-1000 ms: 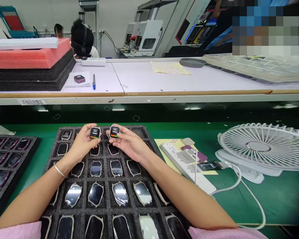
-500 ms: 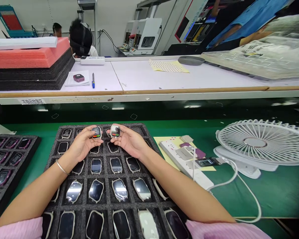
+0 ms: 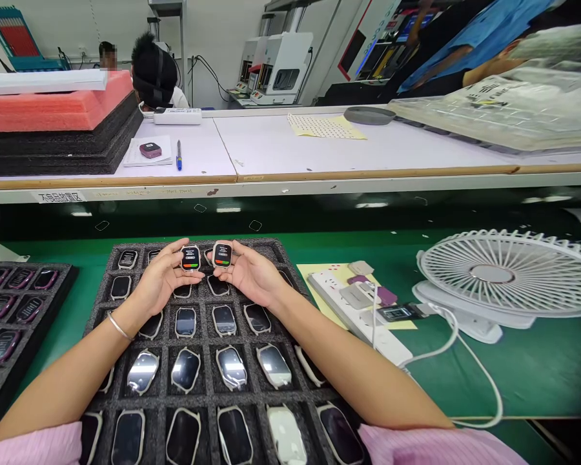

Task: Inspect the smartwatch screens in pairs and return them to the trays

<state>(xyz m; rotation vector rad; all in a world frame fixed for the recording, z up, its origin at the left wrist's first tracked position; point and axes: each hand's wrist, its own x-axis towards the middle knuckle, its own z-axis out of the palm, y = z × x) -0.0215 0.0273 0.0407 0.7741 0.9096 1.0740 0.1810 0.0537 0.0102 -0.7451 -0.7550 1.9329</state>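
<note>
My left hand (image 3: 167, 274) grips a square smartwatch body (image 3: 190, 258) by its edge, thumb and fingers around it. In my right hand (image 3: 252, 271) is a second smartwatch body (image 3: 222, 254), pinched at its side. Both screens are lit and face me, with white text and a red and green bar low down. The two watches are side by side, slightly apart, above the far part of a dark foam tray (image 3: 162, 361). Strapless watches with dark screens lie in its compartments, and one (image 3: 286, 434) shows a pale face. My forearms cover parts of the tray.
Another foam tray (image 3: 43, 316) with purple-rimmed watches lies at the left. To the right are a white power strip (image 3: 339, 300), a cable and a white fan (image 3: 494, 274). A raised shelf (image 3: 281, 152) crosses behind, bearing foam sheets (image 3: 53, 113). People are beyond it.
Both watches have turned so that their screens face me more squarely, and the lit displays now show more clearly. My left fingers have straightened slightly along the watch. The view has shifted slightly.
</note>
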